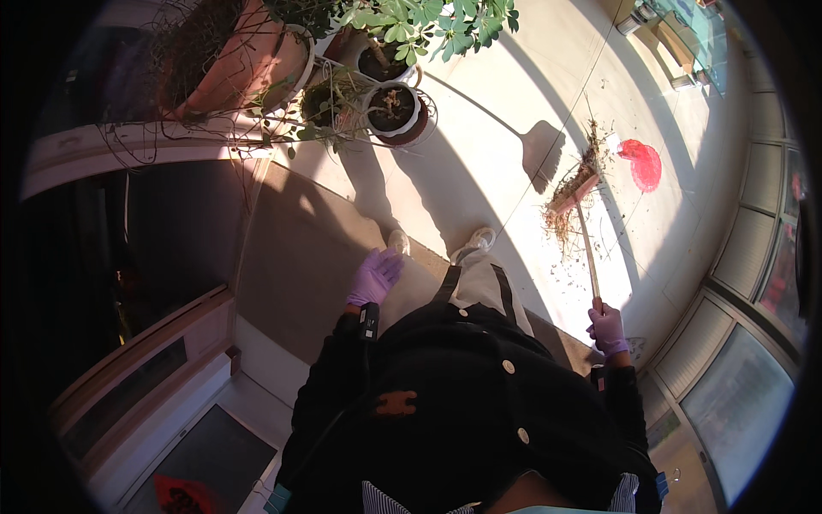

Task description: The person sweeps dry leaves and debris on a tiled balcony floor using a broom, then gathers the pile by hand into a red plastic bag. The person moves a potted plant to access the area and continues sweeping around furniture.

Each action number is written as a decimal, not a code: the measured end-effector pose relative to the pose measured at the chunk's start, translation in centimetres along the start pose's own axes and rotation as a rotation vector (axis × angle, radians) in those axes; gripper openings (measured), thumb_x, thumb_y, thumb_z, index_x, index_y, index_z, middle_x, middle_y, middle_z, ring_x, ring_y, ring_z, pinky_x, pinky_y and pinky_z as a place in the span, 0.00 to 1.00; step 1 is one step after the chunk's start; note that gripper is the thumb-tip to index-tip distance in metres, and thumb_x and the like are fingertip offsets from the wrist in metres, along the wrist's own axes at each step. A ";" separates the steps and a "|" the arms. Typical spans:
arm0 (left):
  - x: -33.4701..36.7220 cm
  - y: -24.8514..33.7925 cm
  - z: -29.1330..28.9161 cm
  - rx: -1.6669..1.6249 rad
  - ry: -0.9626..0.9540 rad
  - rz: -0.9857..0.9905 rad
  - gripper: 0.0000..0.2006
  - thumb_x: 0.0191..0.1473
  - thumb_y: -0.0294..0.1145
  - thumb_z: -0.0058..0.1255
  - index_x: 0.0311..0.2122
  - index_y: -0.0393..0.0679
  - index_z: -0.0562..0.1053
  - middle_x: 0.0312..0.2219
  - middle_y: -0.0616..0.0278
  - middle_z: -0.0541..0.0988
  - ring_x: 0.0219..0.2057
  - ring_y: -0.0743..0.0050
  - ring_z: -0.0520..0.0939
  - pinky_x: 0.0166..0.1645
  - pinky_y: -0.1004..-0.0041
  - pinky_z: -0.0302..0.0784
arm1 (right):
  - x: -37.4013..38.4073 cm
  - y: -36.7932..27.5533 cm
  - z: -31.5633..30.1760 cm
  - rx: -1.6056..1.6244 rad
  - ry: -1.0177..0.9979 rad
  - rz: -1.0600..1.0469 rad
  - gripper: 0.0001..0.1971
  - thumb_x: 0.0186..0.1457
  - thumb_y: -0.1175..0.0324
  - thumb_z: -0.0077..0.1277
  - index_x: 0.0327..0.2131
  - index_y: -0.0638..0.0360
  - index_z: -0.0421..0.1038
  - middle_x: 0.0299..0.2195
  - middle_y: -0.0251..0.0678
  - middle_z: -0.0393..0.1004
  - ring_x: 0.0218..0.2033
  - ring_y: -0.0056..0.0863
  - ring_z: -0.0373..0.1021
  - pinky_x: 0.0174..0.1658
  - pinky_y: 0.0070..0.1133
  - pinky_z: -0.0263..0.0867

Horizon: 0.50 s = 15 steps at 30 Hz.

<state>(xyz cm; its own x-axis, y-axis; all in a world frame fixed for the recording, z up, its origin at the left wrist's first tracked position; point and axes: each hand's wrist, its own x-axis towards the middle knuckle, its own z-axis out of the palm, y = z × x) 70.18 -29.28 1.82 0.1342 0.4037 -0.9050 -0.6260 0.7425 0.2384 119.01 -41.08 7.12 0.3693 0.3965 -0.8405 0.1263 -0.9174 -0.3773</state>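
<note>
My right hand point(607, 329), in a purple glove, is closed around the end of a long wooden broom handle point(589, 253). The broom's pinkish head point(573, 195) rests on the floor ahead to the right, amid a strip of dry plant debris point(591, 158) and scattered bits. Just beyond it lies a crumpled-looking bright red thing point(642, 165), whose kind I cannot make out. My left hand point(375, 277), also in a purple glove, hangs at my left side with its fingers stretched out, holding nothing.
Potted plants stand ahead to the left: a large terracotta planter point(231, 64), a white pot point(392, 111) and a leafy green plant point(419, 24). Paned windows point(743, 355) line the right. A glass-topped piece point(685, 38) stands far right. Sunlight and shadows stripe the pale floor point(462, 163).
</note>
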 end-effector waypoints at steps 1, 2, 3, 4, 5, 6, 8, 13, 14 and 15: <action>0.3 0.0 -0.1 0.020 0.032 -0.004 0.25 0.57 0.48 0.39 0.51 0.38 0.66 0.47 0.54 0.69 0.49 0.63 0.69 0.53 0.67 0.64 | -1.6 -0.7 -1.1 -0.070 -0.013 -0.026 0.11 0.53 0.72 0.45 0.37 0.70 0.67 0.14 0.30 0.64 0.09 0.17 0.62 0.12 0.16 0.57; 0.5 -0.1 -0.3 -0.023 -0.009 0.009 0.25 0.56 0.48 0.39 0.50 0.38 0.66 0.47 0.54 0.70 0.48 0.63 0.69 0.52 0.67 0.64 | -3.0 -1.5 -2.0 -0.119 -0.003 -0.032 0.14 0.53 0.71 0.46 0.43 0.70 0.66 0.14 0.30 0.65 0.09 0.17 0.62 0.12 0.15 0.57; 0.6 -0.2 -0.5 -0.046 -0.009 0.009 0.25 0.56 0.48 0.39 0.50 0.38 0.66 0.46 0.54 0.70 0.48 0.63 0.70 0.52 0.68 0.65 | -4.1 -2.8 -3.0 -0.136 -0.088 -0.057 0.16 0.53 0.71 0.46 0.45 0.68 0.65 0.14 0.30 0.65 0.09 0.16 0.62 0.12 0.15 0.57; 0.7 -0.4 -0.8 -0.051 0.069 -0.011 0.25 0.56 0.49 0.40 0.50 0.38 0.66 0.45 0.55 0.70 0.48 0.64 0.70 0.52 0.68 0.65 | -5.1 -4.1 -3.9 -0.199 -0.109 0.007 0.18 0.53 0.71 0.47 0.48 0.67 0.64 0.14 0.30 0.65 0.09 0.16 0.62 0.12 0.15 0.57; 0.8 -0.5 -1.1 -0.076 -0.009 0.012 0.25 0.56 0.49 0.40 0.50 0.38 0.66 0.45 0.55 0.70 0.47 0.64 0.70 0.52 0.68 0.65 | -5.5 -5.5 -4.0 -0.240 -0.181 -0.028 0.19 0.53 0.70 0.47 0.48 0.66 0.64 0.14 0.30 0.66 0.09 0.16 0.61 0.12 0.15 0.56; 0.8 -0.7 -1.4 -0.084 -0.007 0.016 0.25 0.56 0.49 0.40 0.50 0.39 0.66 0.45 0.55 0.70 0.47 0.64 0.71 0.52 0.68 0.65 | -5.5 -7.2 -3.9 -0.291 -0.235 -0.036 0.20 0.53 0.70 0.48 0.49 0.65 0.64 0.14 0.30 0.66 0.09 0.16 0.61 0.12 0.15 0.56; 0.3 -1.4 -2.5 -0.106 -0.020 0.041 0.25 0.55 0.49 0.41 0.50 0.39 0.66 0.46 0.55 0.70 0.46 0.65 0.71 0.51 0.68 0.66 | -4.4 -10.7 -2.2 -0.401 -0.370 -0.039 0.20 0.52 0.69 0.49 0.50 0.62 0.64 0.14 0.30 0.67 0.09 0.15 0.61 0.12 0.14 0.55; -5.0 -3.7 -8.1 -0.235 0.086 0.177 0.25 0.54 0.50 0.44 0.49 0.39 0.68 0.45 0.57 0.71 0.47 0.65 0.72 0.51 0.68 0.66 | 1.3 -15.6 11.5 -0.533 -0.638 -0.176 0.19 0.52 0.65 0.50 0.47 0.61 0.68 0.13 0.31 0.68 0.09 0.13 0.61 0.11 0.12 0.55; -6.5 -4.6 -9.5 -0.283 0.074 0.252 0.25 0.54 0.50 0.44 0.48 0.39 0.68 0.45 0.57 0.71 0.47 0.65 0.72 0.51 0.68 0.66 | 2.5 -16.1 15.2 -0.593 -0.637 -0.191 0.19 0.52 0.64 0.49 0.47 0.60 0.68 0.13 0.31 0.69 0.09 0.13 0.61 0.10 0.12 0.54; -8.2 -5.6 -10.9 -0.331 0.123 0.293 0.25 0.54 0.49 0.44 0.48 0.39 0.68 0.45 0.57 0.72 0.47 0.65 0.72 0.51 0.68 0.66 | 3.5 -16.5 18.5 -0.554 -0.744 -0.238 0.19 0.53 0.63 0.49 0.47 0.59 0.68 0.13 0.29 0.68 0.09 0.12 0.61 0.10 0.11 0.53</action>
<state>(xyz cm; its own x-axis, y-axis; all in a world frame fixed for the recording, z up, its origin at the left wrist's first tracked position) 64.22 -42.58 4.10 -0.1650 0.4897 -0.8562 -0.8384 0.3875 0.3832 101.19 -23.89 3.22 -0.3777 0.3194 -0.8691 0.6105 -0.6198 -0.4931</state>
